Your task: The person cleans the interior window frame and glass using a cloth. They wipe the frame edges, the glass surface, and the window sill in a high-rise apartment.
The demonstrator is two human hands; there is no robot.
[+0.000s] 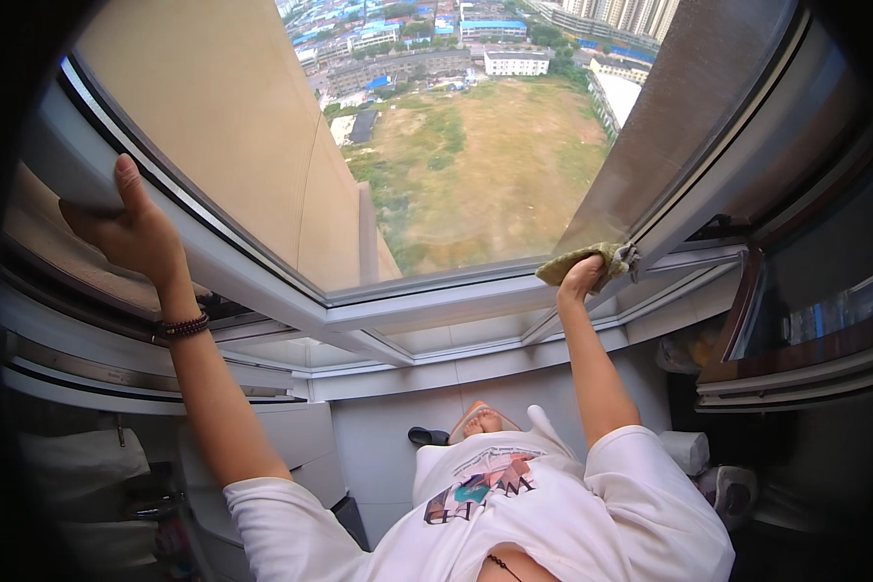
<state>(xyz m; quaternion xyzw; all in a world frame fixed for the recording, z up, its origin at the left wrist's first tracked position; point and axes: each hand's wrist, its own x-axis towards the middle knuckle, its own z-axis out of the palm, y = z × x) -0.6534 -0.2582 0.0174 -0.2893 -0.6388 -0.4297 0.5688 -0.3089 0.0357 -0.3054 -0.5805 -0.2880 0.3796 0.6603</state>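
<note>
A large window pane (480, 167) stands in front of me, set in a white window frame (422, 297). My right hand (580, 276) holds a crumpled olive-green cloth (615, 258) against the pane's lower right corner, where the glass meets the frame. At the upper left, my left hand (131, 229) grips the frame's left upright (80, 145), thumb on the near face. Its fingertips are partly hidden around the edge. Faint hazy smears show on the glass near the cloth.
Opened window sashes stand at the left (80, 269) and right (807, 320). Below the pane runs a sill (444, 380). On the tiled floor (378, 436) lies a dark slipper (429, 436). A white drawer cabinet (298, 436) stands at left, a white paper roll (684, 451) at right.
</note>
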